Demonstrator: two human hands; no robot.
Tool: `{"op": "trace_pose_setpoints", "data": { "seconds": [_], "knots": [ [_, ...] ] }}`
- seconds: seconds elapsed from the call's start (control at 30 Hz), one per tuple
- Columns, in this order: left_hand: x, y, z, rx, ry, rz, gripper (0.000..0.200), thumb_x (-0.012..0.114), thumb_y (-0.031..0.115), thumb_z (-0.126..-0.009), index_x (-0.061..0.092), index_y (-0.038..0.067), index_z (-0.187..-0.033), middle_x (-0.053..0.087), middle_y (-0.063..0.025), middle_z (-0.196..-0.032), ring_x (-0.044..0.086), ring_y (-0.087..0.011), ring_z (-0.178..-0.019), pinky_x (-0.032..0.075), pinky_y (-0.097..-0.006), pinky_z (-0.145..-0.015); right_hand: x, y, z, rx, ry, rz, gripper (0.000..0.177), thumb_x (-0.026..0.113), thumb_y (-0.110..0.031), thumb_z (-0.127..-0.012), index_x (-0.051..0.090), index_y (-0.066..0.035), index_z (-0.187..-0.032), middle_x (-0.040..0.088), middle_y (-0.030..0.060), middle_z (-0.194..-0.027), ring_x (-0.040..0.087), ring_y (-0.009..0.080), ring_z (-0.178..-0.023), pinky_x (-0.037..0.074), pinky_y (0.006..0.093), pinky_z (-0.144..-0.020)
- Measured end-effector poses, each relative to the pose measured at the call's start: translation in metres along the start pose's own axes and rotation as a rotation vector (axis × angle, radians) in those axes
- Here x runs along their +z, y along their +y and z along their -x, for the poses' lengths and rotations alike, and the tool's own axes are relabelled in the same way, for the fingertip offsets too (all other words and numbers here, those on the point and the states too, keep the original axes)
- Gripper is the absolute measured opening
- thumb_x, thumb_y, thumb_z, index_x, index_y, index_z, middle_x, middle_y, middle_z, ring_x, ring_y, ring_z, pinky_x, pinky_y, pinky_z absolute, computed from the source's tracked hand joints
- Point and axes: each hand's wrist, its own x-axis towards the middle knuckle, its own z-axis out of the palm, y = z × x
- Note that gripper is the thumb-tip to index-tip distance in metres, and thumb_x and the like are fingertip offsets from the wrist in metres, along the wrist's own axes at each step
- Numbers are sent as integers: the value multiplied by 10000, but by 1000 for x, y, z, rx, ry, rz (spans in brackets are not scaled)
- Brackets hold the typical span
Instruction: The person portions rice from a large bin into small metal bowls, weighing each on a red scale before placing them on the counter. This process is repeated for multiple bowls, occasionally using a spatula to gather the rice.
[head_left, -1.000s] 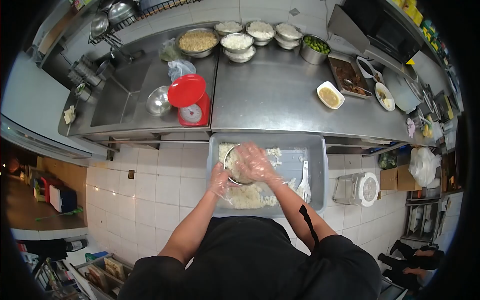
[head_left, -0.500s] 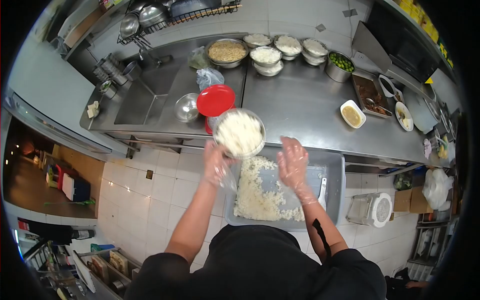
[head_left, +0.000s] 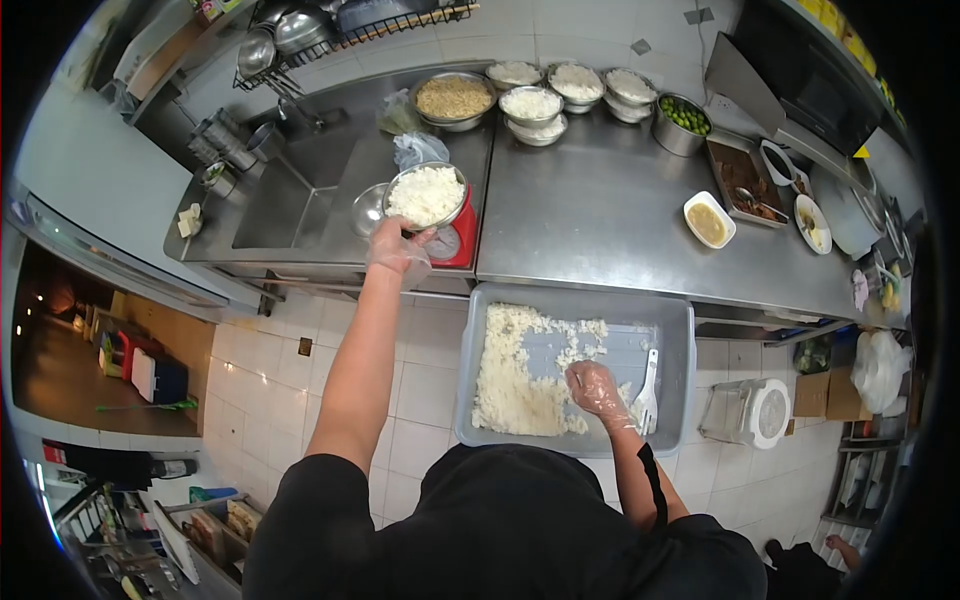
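Left hand [head_left: 398, 248] (clear plastic glove) is closed on the near edge of the bowl [head_left: 456, 213], arm stretched forward. Bowl is heaped with white rice, face up, right over the red scale [head_left: 464, 236]. It hides the scale's pan, so can't tell if the 2 touch. Part of the dial shows below the bowl.

Right hand [head_left: 597, 390] (also gloved) is low over the grey tub [head_left: 687, 350], fingers curled down by the loose rice [head_left: 520, 400]. Fingertips hidden, so can't tell if it is fully closed or has rice in it. Loose rice lies mostly along the tub's left side and near edge, with clumps toward the middle. White paddle [head_left: 650, 388] lies in the tub just right of that hand.

Tabletop [head_left: 590, 215]: steel bowl [head_left: 366, 212] just left of the held bowl, plastic bag [head_left: 420, 149] behind it. Rice bowls [head_left: 537, 132] (some stacked) along the back, tan food [head_left: 455, 98] in a wider bowl to their left. Pot [head_left: 679, 138] of green produce to their right, then a tray [head_left: 740, 206] of brown food with a spoon. White dish [head_left: 709, 221] of pale liquid sits in front of the tray.
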Motion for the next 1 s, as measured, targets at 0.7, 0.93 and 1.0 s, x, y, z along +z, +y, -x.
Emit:
{"op": "trace_pose_setpoints", "data": {
  "seconds": [0.7,0.93,1.0],
  "knots": [
    [-5,12,15,103,-20,-199,224,564,29,-781,537,-7,-1001,560,-142,-1035,563,-269,-998,588,-483,-704,18,-3,-9,18,45,-148,204,590,-149,-835,635,-1,-968,637,235,-887,606,416,-889,496,457,-772],
    [26,-5,45,401,-19,-376,242,513,-40,-753,447,-1,-982,568,-174,-933,651,-309,-746,582,-398,-496,-63,-107,-93,-69,235,-318,409,651,-150,-842,555,-30,-1221,586,184,-1111,610,317,-960,524,393,-799],
    [33,-21,73,400,-121,-384,212,493,-60,-746,389,21,-912,566,-175,-919,654,-275,-721,590,-351,-464,-89,-135,-116,-224,336,-326,424,651,-109,-833,547,-49,-1240,564,179,-1152,604,320,-968,538,394,-789]
  ]
}}
